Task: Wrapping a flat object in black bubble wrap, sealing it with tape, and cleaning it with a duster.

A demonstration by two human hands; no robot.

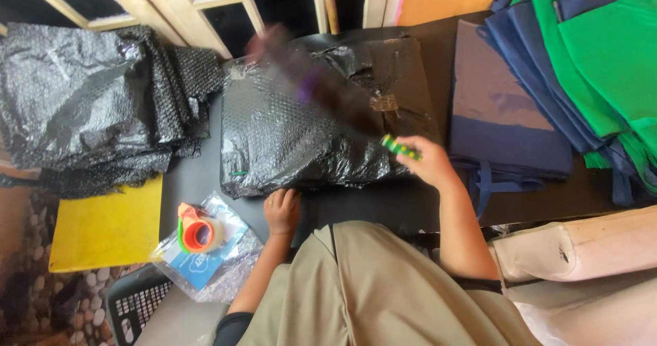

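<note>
A parcel wrapped in black bubble wrap [287, 137] lies on the dark table in front of me. My left hand [282, 209] rests on its near edge with the fingers curled against the wrap, holding it down. My right hand [430, 162] is at the parcel's right near corner and grips a small green and yellow tool [400, 147], which points left over the wrap. A blurred dark streak with a purple patch [311, 79] crosses the top of the parcel; I cannot tell what it is.
A pile of black bubble wrap [82, 99] lies at the left. An orange and green tape dispenser [198, 234] sits on a clear bubble bag beside a yellow board [102, 229]. Blue and green fabric bags [568, 72] are stacked at the right. A black basket [137, 305] is below.
</note>
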